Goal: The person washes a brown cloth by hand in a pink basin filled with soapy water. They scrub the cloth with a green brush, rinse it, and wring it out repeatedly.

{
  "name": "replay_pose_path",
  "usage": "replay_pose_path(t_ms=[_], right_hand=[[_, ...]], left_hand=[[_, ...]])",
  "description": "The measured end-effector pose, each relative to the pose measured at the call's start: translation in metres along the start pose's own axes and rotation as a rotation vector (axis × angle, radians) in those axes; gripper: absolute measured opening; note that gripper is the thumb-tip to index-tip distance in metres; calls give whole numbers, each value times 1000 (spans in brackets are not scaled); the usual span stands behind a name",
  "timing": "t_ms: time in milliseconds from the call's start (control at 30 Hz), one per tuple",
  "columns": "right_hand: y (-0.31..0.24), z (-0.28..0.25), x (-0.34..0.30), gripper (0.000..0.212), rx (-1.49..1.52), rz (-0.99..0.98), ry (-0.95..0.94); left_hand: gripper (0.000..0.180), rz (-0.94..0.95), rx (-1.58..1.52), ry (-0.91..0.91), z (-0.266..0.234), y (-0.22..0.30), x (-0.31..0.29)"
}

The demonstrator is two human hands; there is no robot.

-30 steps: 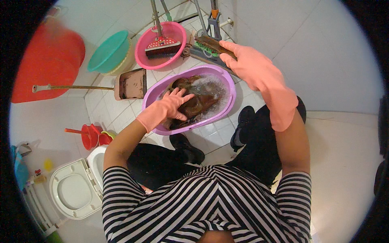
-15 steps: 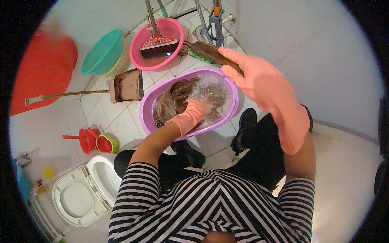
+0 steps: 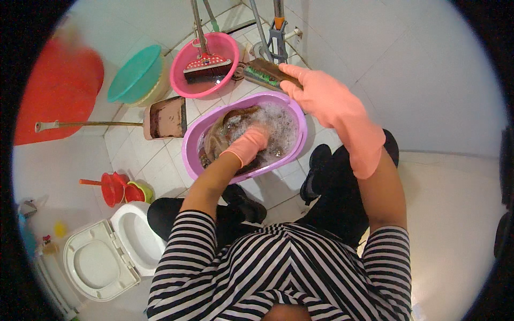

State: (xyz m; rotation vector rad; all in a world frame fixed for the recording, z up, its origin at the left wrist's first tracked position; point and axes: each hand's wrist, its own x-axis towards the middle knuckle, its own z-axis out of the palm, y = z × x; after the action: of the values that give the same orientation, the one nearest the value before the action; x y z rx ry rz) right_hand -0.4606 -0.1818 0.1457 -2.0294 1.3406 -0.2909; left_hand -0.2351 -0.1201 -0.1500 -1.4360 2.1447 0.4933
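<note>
A purple oval tub (image 3: 189,158) holds sudsy brown water and a soaked brown cloth or garment (image 3: 215,140). My left hand (image 3: 249,145), in a pink rubber glove, reaches down into the tub beside the cloth. Its fingers are hidden under foam and water. Above the tub's far right rim, my right hand (image 3: 327,100) wears the same kind of glove and is closed around a scrub brush (image 3: 261,75). The brush has a brown back and green bristles, and its free end points left.
Beyond the tub stand a pink basin (image 3: 176,81) with a broom (image 3: 208,64) in it, and a teal basin (image 3: 134,75). A long-handled dustpan (image 3: 165,119) lies left. Red (image 3: 111,190) and yellow-green dippers, plus a toilet (image 3: 136,235), are nearer. A grey mop (image 3: 277,40) leans behind.
My right hand and the brush have shifted left, and the brush has turned so more of its green bristles show. My left hand stays in the tub, its fingers now less visible in the foam.
</note>
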Motion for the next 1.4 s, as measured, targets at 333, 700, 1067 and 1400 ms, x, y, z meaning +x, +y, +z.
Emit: replay_pose_path(t_ms=[333,700,1067,1400], right_hand=[[-20,-25,-19,52,0,143,10],[2,-14,-18,53,3,10,43],[5,-22,-26,50,-8,15,55],[-4,-18,-13,53,4,112,-70]], left_hand=[[42,-211,-1187,378,-96,13,-117],[103,1,-179,-125,-52,-10,-129],[43,-102,-83,-121,42,1,20],[33,36,-56,380,68,-9,21]])
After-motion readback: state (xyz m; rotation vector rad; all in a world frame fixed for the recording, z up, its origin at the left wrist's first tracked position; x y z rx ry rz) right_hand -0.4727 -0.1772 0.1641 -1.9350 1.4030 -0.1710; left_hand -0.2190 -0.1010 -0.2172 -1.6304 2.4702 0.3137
